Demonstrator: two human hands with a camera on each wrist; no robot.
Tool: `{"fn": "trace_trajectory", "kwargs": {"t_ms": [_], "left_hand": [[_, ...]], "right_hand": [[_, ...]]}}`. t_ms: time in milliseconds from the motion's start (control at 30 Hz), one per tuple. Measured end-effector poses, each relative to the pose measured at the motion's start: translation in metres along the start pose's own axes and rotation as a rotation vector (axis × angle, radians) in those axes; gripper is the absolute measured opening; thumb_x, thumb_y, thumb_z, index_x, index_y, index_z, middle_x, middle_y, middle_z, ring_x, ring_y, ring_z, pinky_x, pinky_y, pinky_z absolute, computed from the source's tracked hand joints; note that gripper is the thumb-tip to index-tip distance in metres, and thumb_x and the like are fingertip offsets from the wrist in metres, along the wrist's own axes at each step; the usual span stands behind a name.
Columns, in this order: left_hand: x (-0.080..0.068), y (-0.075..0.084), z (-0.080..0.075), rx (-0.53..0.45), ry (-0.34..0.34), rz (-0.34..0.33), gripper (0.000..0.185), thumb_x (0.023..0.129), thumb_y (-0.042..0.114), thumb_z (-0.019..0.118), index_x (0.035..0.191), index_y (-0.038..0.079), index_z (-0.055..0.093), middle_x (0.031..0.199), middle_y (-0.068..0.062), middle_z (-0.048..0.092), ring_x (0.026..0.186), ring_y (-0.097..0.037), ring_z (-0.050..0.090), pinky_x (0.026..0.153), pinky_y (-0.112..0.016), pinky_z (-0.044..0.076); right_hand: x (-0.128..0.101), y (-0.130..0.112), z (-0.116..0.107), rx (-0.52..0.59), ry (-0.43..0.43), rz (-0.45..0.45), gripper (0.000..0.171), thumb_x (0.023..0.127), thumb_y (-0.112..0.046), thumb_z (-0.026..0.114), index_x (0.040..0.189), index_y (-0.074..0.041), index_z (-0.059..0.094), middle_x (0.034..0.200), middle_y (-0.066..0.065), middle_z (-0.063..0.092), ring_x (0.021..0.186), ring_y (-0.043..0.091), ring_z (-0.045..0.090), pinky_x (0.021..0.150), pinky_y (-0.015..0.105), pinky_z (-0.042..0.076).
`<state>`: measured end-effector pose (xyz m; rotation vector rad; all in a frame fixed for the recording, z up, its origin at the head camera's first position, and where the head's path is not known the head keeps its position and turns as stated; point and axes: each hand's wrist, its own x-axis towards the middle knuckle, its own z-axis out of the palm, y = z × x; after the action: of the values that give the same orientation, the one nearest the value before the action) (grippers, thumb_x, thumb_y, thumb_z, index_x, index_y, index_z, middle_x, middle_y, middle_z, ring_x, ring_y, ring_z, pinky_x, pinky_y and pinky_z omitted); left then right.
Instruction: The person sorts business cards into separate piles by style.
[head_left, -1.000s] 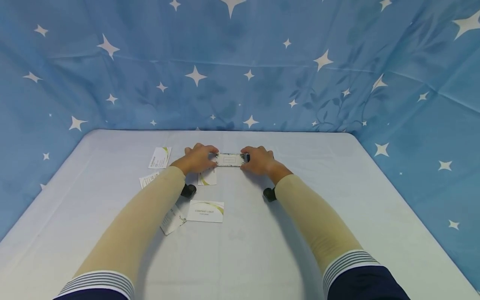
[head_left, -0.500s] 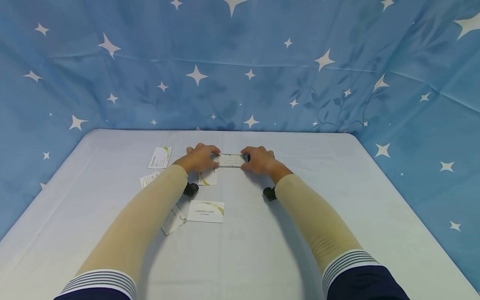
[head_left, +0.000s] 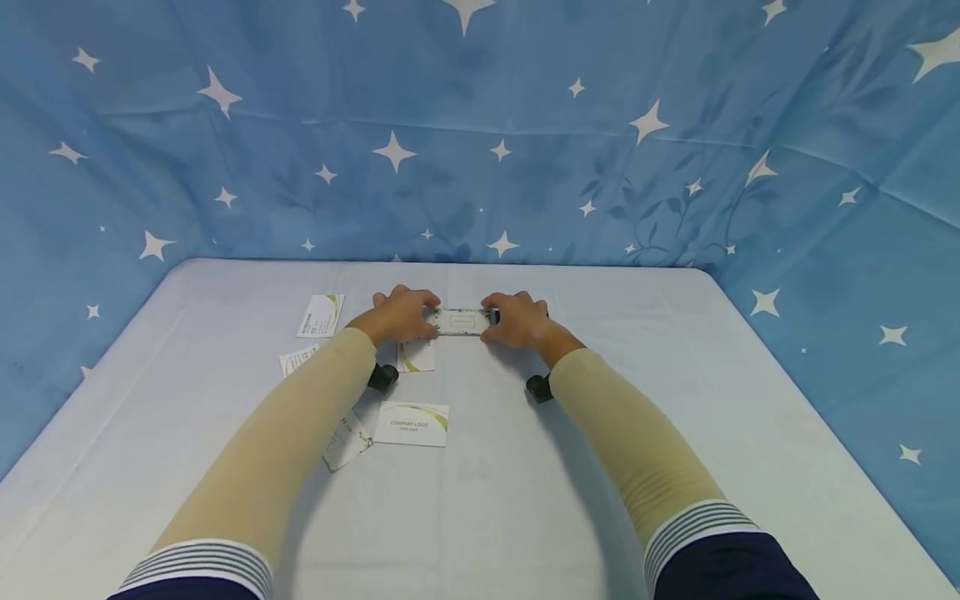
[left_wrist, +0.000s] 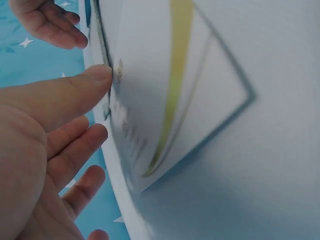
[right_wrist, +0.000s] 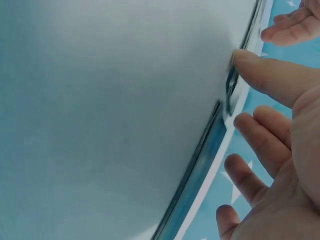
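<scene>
A small flat card case (head_left: 461,321), pale on top with dark edges, lies on the white table (head_left: 675,400) between both hands. My left hand (head_left: 429,321) pinches its left end and my right hand (head_left: 491,323) pinches its right end, fingers curled over it. In the left wrist view my thumb (left_wrist: 75,90) presses the case's dark edge (left_wrist: 102,60), beside a business card (left_wrist: 170,100) with a yellow-green curve. Seen from the right wrist, the thumb (right_wrist: 265,75) touches the case's dark rim (right_wrist: 230,95).
Several business cards lie left of the case: one far left (head_left: 320,315), one under my left forearm (head_left: 298,359), one by the left hand (head_left: 416,356), two nearer me (head_left: 411,422). A blue star-patterned cloth (head_left: 480,150) walls the table's back and sides.
</scene>
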<state>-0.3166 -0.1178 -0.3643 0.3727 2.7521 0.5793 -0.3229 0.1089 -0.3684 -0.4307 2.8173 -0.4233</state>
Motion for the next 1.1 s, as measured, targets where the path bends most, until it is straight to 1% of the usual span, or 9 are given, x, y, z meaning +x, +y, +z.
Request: {"fn": "trace_trajectory", "kwargs": {"t_ms": [167, 333, 433, 500, 633, 767, 933, 1033, 1100], "left_hand": [[-0.009, -0.005, -0.007, -0.019, 0.023, 0.020, 0.059, 0.093, 0.030, 0.073, 0.146, 0.016, 0.051, 0.145, -0.002, 0.052, 0.135, -0.029, 0.033, 0.101, -0.055, 0.018], [-0.027, -0.017, -0.013, -0.024, 0.035, 0.034, 0.059, 0.093, 0.029, 0.073, 0.147, 0.017, 0.051, 0.145, -0.006, 0.051, 0.136, -0.032, 0.033, 0.103, -0.059, 0.018], [-0.043, -0.025, -0.017, -0.013, 0.030, 0.045, 0.061, 0.093, 0.029, 0.073, 0.148, 0.017, 0.051, 0.147, -0.010, 0.049, 0.138, -0.035, 0.032, 0.105, -0.063, 0.017], [-0.055, -0.032, -0.020, -0.009, 0.022, 0.068, 0.061, 0.092, 0.029, 0.073, 0.148, 0.016, 0.051, 0.148, -0.011, 0.048, 0.139, -0.036, 0.032, 0.105, -0.064, 0.017], [-0.081, -0.043, -0.023, -0.017, 0.014, 0.123, 0.061, 0.091, 0.026, 0.075, 0.146, 0.013, 0.053, 0.147, -0.010, 0.051, 0.139, -0.037, 0.036, 0.101, -0.063, 0.022], [-0.106, -0.053, -0.022, -0.021, 0.002, 0.157, 0.060, 0.089, 0.024, 0.078, 0.143, 0.012, 0.056, 0.144, -0.013, 0.052, 0.136, -0.037, 0.040, 0.098, -0.063, 0.024], [-0.134, -0.066, -0.016, -0.023, -0.020, 0.152, 0.057, 0.087, 0.027, 0.079, 0.140, 0.015, 0.060, 0.142, -0.016, 0.051, 0.135, -0.039, 0.039, 0.099, -0.064, 0.022], [-0.148, -0.072, -0.011, -0.035, -0.029, 0.142, 0.056, 0.086, 0.027, 0.080, 0.138, 0.015, 0.062, 0.140, -0.014, 0.054, 0.133, -0.038, 0.040, 0.097, -0.062, 0.023], [-0.156, -0.076, -0.008, -0.037, -0.036, 0.143, 0.056, 0.085, 0.028, 0.081, 0.137, 0.015, 0.063, 0.138, -0.014, 0.055, 0.131, -0.038, 0.041, 0.095, -0.061, 0.025]], "right_hand": [[-0.004, -0.007, -0.002, 0.020, 0.026, -0.033, 0.064, 0.092, -0.036, 0.072, 0.150, -0.021, 0.048, 0.146, 0.002, 0.052, 0.136, 0.032, 0.034, 0.103, 0.054, 0.026], [-0.014, -0.020, 0.000, 0.069, 0.045, -0.095, 0.063, 0.091, -0.036, 0.072, 0.148, -0.019, 0.051, 0.145, 0.002, 0.053, 0.132, 0.030, 0.040, 0.102, 0.053, 0.027], [-0.023, -0.029, 0.004, 0.100, 0.041, -0.131, 0.063, 0.090, -0.035, 0.073, 0.147, -0.017, 0.052, 0.144, 0.003, 0.055, 0.131, 0.030, 0.044, 0.103, 0.053, 0.029], [-0.030, -0.037, 0.007, 0.114, 0.032, -0.159, 0.063, 0.090, -0.035, 0.074, 0.146, -0.016, 0.053, 0.144, 0.003, 0.055, 0.131, 0.029, 0.045, 0.104, 0.054, 0.028], [-0.044, -0.052, 0.015, 0.135, 0.012, -0.212, 0.064, 0.088, -0.034, 0.077, 0.145, -0.016, 0.055, 0.142, 0.002, 0.057, 0.134, 0.028, 0.044, 0.109, 0.060, 0.022], [-0.056, -0.069, 0.024, 0.155, -0.031, -0.269, 0.063, 0.088, -0.035, 0.077, 0.145, -0.018, 0.055, 0.142, 0.000, 0.057, 0.134, 0.028, 0.042, 0.111, 0.059, 0.021], [-0.068, -0.091, 0.034, 0.131, -0.079, -0.348, 0.062, 0.089, -0.038, 0.076, 0.145, -0.020, 0.055, 0.140, -0.005, 0.057, 0.131, 0.025, 0.044, 0.107, 0.051, 0.028], [-0.073, -0.103, 0.042, 0.113, -0.107, -0.374, 0.061, 0.088, -0.041, 0.076, 0.143, -0.023, 0.057, 0.136, -0.008, 0.059, 0.126, 0.021, 0.044, 0.103, 0.048, 0.031], [-0.075, -0.110, 0.047, 0.101, -0.122, -0.395, 0.060, 0.088, -0.042, 0.076, 0.142, -0.024, 0.058, 0.135, -0.011, 0.059, 0.125, 0.018, 0.044, 0.103, 0.047, 0.031]]}}
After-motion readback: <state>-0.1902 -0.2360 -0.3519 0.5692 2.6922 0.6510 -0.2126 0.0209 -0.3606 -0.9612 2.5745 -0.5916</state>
